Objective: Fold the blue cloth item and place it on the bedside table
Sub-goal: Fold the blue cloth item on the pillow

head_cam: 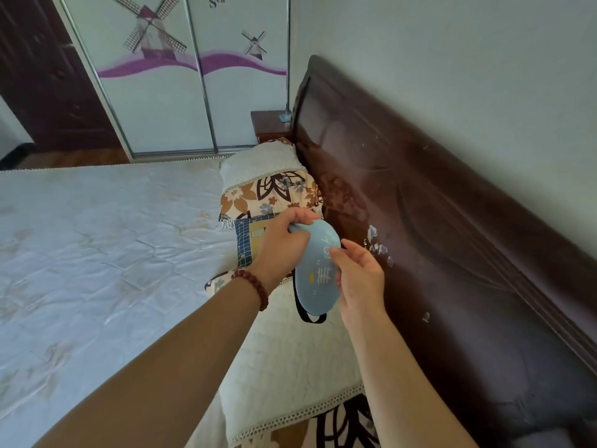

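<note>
A light blue cloth eye mask [318,270] with white print and a black strap hangs in the air above the pillows, close to the headboard. My left hand [284,247] pinches its far top end. My right hand [358,279] holds its right edge between thumb and fingers. The black strap loops down below the mask. The dark wooden bedside table [268,124] stands far off, beyond the pillows at the headboard's end, with a small pale object on it.
A dark wooden headboard [420,221] runs along the right. Floral pillows [268,192] and a white pillow [290,367] lie under my hands. The white bed [97,237] spreads left. A sliding wardrobe [168,76] with windmill prints stands behind.
</note>
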### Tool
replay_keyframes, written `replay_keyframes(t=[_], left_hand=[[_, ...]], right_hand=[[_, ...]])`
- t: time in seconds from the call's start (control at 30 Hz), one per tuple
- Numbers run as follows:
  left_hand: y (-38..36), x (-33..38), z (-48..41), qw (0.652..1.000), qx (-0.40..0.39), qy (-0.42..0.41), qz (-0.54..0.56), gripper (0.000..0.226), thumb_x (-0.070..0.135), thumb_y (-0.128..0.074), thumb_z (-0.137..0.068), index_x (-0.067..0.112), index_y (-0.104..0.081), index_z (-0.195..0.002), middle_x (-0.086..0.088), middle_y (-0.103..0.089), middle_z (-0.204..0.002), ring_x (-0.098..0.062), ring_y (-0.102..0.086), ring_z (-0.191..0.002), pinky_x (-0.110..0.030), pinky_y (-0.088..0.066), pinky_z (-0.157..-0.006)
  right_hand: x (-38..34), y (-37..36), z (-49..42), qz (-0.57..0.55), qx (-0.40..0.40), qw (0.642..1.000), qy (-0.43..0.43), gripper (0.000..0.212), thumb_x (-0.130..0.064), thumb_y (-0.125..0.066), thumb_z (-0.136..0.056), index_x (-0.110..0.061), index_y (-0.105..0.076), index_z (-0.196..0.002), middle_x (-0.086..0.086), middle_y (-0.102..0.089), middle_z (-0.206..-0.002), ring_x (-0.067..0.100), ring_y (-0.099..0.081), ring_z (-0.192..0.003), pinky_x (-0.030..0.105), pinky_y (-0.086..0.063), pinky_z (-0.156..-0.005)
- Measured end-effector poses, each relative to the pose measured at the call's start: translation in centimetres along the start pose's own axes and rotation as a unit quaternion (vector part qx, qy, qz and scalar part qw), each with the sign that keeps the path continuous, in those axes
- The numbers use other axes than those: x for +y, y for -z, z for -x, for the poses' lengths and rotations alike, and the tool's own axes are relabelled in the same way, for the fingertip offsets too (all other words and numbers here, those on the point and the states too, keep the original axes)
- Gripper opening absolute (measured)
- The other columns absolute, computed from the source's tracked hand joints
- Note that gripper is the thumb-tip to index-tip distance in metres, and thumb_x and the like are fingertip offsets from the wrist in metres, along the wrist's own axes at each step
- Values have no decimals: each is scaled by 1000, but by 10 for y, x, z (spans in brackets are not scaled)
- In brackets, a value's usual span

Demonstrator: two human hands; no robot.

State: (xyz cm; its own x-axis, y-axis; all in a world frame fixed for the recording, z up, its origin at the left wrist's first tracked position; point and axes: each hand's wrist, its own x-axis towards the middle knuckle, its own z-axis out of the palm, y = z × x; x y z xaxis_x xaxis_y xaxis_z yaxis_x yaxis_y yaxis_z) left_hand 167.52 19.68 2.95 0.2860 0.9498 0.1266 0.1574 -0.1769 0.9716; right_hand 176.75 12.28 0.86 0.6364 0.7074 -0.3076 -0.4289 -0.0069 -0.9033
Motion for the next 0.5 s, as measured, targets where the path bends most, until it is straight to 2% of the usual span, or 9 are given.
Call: replay_keyframes(t=[0.07, 0.13, 0.2, 0.27, 0.33, 0.37, 0.4, 0.5], left_hand=[[13, -4, 3, 1000, 4, 2, 3, 45, -10, -38, -73, 28, -61, -73, 28, -54, -87, 19, -51, -69, -4, -41, -51], [29, -8, 6, 1000, 11, 11, 8, 47, -12, -37, -74, 29, -61, -72, 27, -56, -88, 11, -53, -71, -7, -42, -54], [46, -14, 11, 1000, 12, 13, 20, 47, -13, -36, -74, 27, -61, -71, 26, -58, -88, 4, -53, -75, -10, -45, -56], [62, -22, 16, 999, 0, 31, 29, 43, -13, -36, -74, 22, -61, -73, 23, -59, -90, 1, -53, -82, -17, -46, -62], [77, -31, 20, 998, -4, 47, 36, 38, -13, -38, -75, 16, -63, -79, 21, -59, -92, -3, -54, -87, -23, -46, -68], [84, -36, 23, 998, -8, 55, 37, 37, -12, -38, -75, 16, -63, -80, 21, -58, -93, -5, -54, -88, -25, -46, -69], [91, -41, 26, 997, -9, 63, 34, 38, -10, -39, -76, 19, -63, -80, 21, -58, -93, -7, -54, -89, -26, -47, -69], [105, -56, 37, 997, -16, 66, 21, 45, -7, -40, -75, 32, -61, -83, 20, -56, -99, -15, -57, -89, -34, -53, -70]], right_hand=[[11, -8, 7, 5, 0, 1000, 2, 21, -9, -71, -80, -26, -63, -88, -3, -67, -89, 7, -63, -71, 17, -46, -51], [21, -17, 13, 21, 5, 1000, 4, 22, -13, -72, -80, -26, -62, -95, -1, -65, -102, 13, -63, -87, 21, -47, -58], [32, -27, 21, 39, 6, 999, -1, 32, -18, -73, -79, -21, -61, -109, 2, -65, -110, 18, -63, -95, 26, -49, -64], [46, -39, 31, 55, 4, 998, -13, 31, -22, -73, -79, -18, -66, -109, 7, -69, -106, 25, -66, -94, 36, -54, -73], [60, -51, 41, 81, -1, 997, -8, 5, -26, -71, -79, -26, -73, -84, 6, -73, -91, 28, -67, -86, 40, -53, -73], [69, -56, 47, 101, 0, 995, 1, 6, -29, -70, -79, -28, -72, -74, 5, -73, -84, 28, -67, -82, 40, -53, -71], [77, -60, 52, 118, 3, 993, 3, 9, -31, -68, -79, -28, -71, -71, 5, -73, -83, 28, -67, -81, 40, -54, -70], [96, -66, 60, 126, 14, 992, 22, 5, -31, -68, -81, -27, -69, -78, 0, -72, -80, 23, -68, -78, 37, -54, -69]])
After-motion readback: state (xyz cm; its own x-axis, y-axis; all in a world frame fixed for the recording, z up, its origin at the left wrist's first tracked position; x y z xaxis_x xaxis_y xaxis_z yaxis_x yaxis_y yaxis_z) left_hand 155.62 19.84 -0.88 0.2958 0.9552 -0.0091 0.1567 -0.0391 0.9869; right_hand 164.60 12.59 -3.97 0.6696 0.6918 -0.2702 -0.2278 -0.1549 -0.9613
